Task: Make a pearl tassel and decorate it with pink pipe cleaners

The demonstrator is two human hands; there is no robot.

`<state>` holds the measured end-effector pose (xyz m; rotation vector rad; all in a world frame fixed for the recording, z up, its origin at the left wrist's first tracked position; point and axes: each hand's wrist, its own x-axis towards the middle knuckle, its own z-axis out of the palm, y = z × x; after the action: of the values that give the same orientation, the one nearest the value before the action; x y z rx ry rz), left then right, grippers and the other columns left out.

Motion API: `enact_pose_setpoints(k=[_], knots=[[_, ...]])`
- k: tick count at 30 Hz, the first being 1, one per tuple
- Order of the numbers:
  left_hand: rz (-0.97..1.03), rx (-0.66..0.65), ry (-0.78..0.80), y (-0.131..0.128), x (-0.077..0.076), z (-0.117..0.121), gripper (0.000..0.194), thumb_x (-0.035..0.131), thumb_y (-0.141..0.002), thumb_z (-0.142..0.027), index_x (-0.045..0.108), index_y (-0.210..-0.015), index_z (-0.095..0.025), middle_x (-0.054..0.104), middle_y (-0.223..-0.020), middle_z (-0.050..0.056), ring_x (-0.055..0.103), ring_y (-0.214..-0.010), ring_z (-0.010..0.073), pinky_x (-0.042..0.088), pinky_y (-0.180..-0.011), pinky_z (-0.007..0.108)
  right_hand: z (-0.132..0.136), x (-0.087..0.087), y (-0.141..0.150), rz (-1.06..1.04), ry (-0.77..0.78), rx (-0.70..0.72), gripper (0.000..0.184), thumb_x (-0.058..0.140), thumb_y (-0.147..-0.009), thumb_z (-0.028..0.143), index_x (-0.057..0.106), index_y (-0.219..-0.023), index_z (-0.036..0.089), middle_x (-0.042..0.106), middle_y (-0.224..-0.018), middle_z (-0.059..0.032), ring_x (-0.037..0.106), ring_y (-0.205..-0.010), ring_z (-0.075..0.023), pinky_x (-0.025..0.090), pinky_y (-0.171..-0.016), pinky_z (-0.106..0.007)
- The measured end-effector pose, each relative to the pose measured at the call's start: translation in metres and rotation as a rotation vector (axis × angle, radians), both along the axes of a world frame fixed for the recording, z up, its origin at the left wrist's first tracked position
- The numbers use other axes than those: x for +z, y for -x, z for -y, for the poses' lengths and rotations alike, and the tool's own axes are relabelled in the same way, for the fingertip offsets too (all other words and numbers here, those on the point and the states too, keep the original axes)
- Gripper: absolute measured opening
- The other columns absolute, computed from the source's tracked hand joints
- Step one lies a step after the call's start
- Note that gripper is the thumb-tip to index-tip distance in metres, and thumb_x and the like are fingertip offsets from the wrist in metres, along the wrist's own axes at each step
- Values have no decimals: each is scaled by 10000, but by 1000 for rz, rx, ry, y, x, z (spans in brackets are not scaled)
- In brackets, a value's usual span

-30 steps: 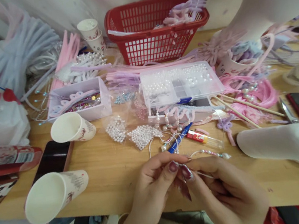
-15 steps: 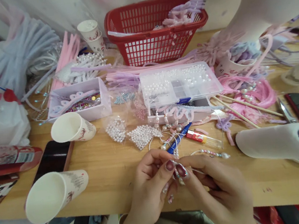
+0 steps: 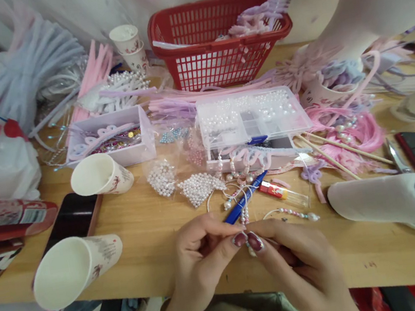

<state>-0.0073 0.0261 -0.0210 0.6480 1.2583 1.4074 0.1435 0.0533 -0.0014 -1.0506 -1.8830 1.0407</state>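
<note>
Left hand [image 3: 202, 252] and right hand [image 3: 297, 259] fingers pinch closed on a bead strand [image 3: 245, 222] at the worktop [image 3: 145, 237] 6 o'clock edge. Light, limp, slippery, probably fragile; grip between beads.

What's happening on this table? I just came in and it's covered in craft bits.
A person's left hand and right hand meet at the table's near edge, fingers pinching a small beaded piece. Just beyond lie a blue pen, loose pearls and a clear bead box.
</note>
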Motion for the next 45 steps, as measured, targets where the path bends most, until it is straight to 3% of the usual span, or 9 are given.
enact_pose_setpoints(k=[9, 16, 21, 24, 28, 31, 34, 41, 45], knots=[[-204, 18, -16, -4, -1, 11, 210, 869, -782, -340, 778, -642, -215, 512, -498, -30, 358, -452, 80, 243, -464, 239, 0, 2, -6, -48, 193, 77, 214, 524, -1020, 185, 706, -914, 224, 703, -731, 24, 650, -638, -128, 505, -585, -201], [-392, 53, -82, -10, 3, 14, 154, 793, -817, -211, 742, -672, -210, 474, -526, -42, 361, -466, 91, 257, -486, 245, 2, -7, -12, 43, -152, 13, 278, 605, -936, 69, 691, -1148, 226, 775, -918, -38, 741, -787, -172, 592, -703, -259], [-450, 48, -123, -15, 6, 14, 145, 788, -806, -180, 752, -668, -206, 373, -511, -65, 287, -469, 91, 256, -504, 261, -3, -9, -12, 54, -372, -19, 301, 611, -914, 27, 729, -1111, 221, 786, -823, -45, 734, -686, -187, 603, -661, -320], [-382, 147, -118, -13, 7, 16, 136, 795, -835, -219, 750, -706, -211, 400, -536, -58, 325, -479, 92, 262, -491, 251, -3, -8, -20, 104, -410, -50, 293, 605, -893, 14, 733, -1059, 219, 775, -773, -39, 725, -662, -195, 589, -631, -327], [-23, 289, -146, 3, 16, 10, 189, 809, -861, -335, 680, -763, -239, 399, -538, -85, 316, -443, 81, 283, -424, 208, -4, -15, -45, 289, -429, -259, 193, 630, -909, 81, 719, -1007, 220, 788, -841, -51, 752, -742, -211, 582, -659, -311], [137, 344, -162, 15, 25, 4, 242, 857, -806, -320, 648, -725, -229, 374, -540, -102, 220, -423, 68, 259, -370, 187, -7, -23, -61, 415, -402, -414, 97, 642, -934, 160, 711, -968, 219, 770, -873, -53, 738, -780, -225, 563, -686, -326], [160, 340, -119, 19, 23, 5, 242, 869, -792, -317, 656, -724, -225, 362, -533, -105, 234, -422, 59, 277, -378, 164, -11, -27, -65, 424, -350, -408, 118, 616, -947, 167, 708, -987, 230, 765, -973, -67, 731, -887, -256, 571, -775, -379], [-169, -44, -58, 2, 8, 15, 126, 861, -786, -298, 807, -696, -228, 458, -502, -53, 337, -446, 63, 217, -418, 206, 6, -6, -40, 148, -165, -153, 289, 629, -972, 159, 667, -1240, 261, 713, -1260, -78, 670, -1213, -237, 529, -1032, -352], [-230, -67, -109, -15, 14, 16, 92, 832, -763, -208, 843, -715, -285, 502, -521, -47, 347, -470, 74, 222, -457, 242, 19, -2, -21, -87, 127, 47, 118, 597, -1035, 283, 688, -1103, 252, 753, -968, -26, 730, -920, -179, 572, -806, -245]])
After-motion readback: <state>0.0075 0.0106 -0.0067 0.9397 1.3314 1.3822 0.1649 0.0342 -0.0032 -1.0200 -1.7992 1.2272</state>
